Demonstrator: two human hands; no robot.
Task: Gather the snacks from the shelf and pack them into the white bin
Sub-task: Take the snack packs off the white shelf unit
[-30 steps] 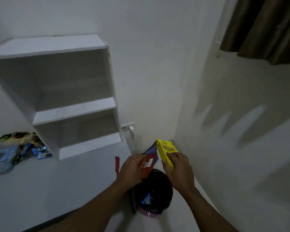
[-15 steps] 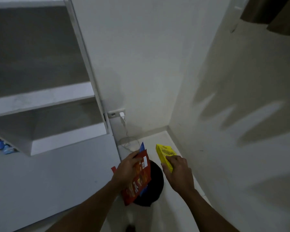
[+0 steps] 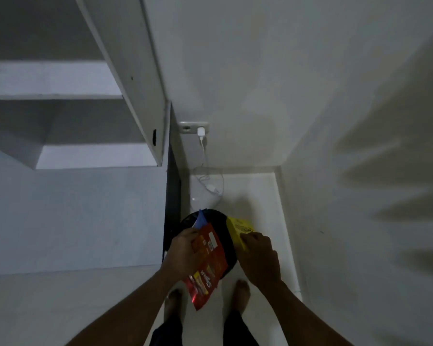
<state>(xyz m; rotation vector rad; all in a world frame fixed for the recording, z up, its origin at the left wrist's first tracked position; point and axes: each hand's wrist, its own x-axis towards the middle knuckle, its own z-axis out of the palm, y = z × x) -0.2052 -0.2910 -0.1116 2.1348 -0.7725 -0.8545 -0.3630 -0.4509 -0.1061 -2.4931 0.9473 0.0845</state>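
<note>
Pale floor (image 3: 248, 193) in the room's corner carries a dark bin (image 3: 223, 229). Above it, my left hand (image 3: 183, 250) grips a red snack packet (image 3: 209, 267) and a blue packet (image 3: 201, 220). My right hand (image 3: 259, 255) grips a yellow box (image 3: 239, 228) at the bin's right rim.

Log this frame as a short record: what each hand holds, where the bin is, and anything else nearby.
left hand: grips red snack packet, with a blue packet behind it
right hand: holds yellow box
bin: round, looks dark, on the floor beneath both hands
bin contents: cannot tell
shelf: white, left of the bin
charger: plugged into the wall outlet, cable trailing to the floor
</note>
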